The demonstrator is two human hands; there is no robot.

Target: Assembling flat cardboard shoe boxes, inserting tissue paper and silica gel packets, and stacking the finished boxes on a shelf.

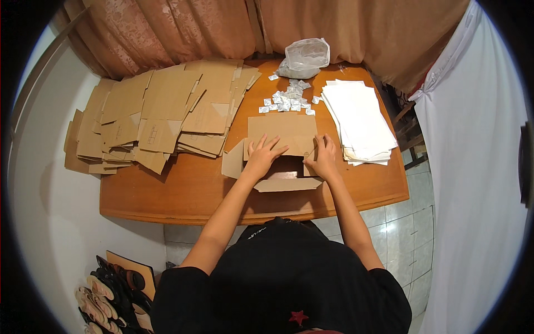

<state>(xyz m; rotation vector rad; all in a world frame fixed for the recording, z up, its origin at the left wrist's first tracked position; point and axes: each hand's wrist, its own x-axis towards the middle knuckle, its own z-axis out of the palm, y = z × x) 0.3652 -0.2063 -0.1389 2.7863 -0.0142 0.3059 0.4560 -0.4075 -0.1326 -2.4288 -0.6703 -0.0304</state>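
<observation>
A brown cardboard box (282, 129) stands before me at the table's front with its top flaps partly raised. My left hand (262, 157) lies with spread fingers over the far flap. At the box's right corner, my right hand (324, 157) grips the edge, thumb on the inner side and fingers outside. The near flap (289, 185) and the left flap (232, 161) lean outward. Through the gap between my hands the inside looks dark; a pale patch shows there, too unclear to name.
Flattened cardboard boxes (161, 111) are piled across the table's left. Small white packets (286, 101) lie scattered beyond the box, by an open clear plastic bag (306, 58). White paper sheets (359, 119) are stacked at right. Shoes (103, 300) stand on the floor at lower left.
</observation>
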